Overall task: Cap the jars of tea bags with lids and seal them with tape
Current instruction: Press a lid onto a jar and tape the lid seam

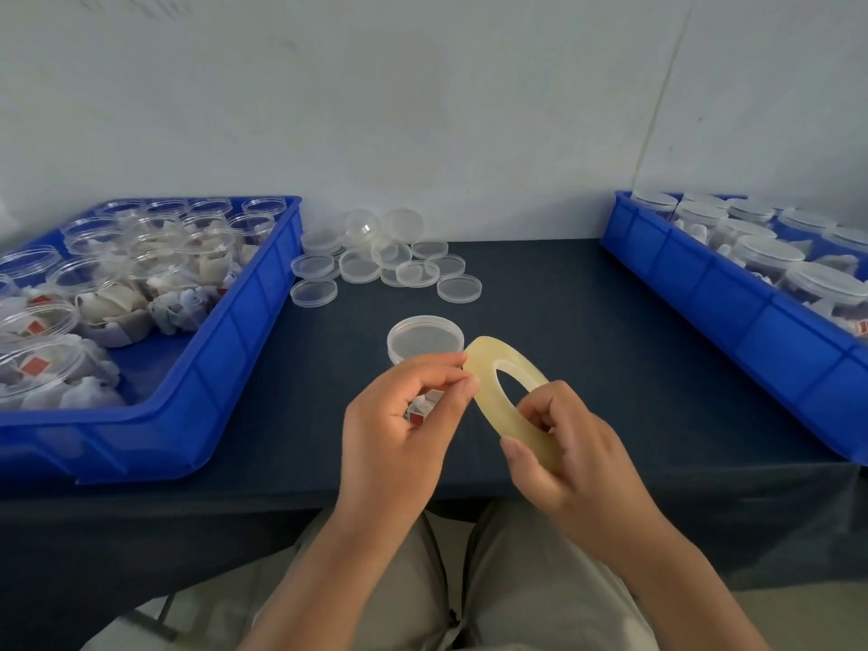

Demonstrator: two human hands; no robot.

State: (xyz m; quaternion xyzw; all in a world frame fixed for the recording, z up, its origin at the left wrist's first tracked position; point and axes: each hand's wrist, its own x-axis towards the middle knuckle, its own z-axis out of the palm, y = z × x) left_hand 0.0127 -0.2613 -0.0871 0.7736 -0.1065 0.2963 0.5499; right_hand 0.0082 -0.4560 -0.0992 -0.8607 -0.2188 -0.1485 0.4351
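A clear jar of tea bags with its lid on (425, 338) stands on the dark table in front of me, its lower part hidden behind my left hand. My right hand (563, 453) grips a yellowish roll of tape (488, 368), fingers through its hole and thumb on the outer rim. My left hand (404, 415) pinches at the roll's top edge with thumb and fingertips, just in front of the jar. Whether a tape end is lifted I cannot tell.
A blue tray (244, 340) on the left holds several uncapped jars of tea bags. Several loose clear lids (390, 263) lie at the back of the table. A blue tray (732, 293) on the right holds several capped jars. My knees show below the table edge.
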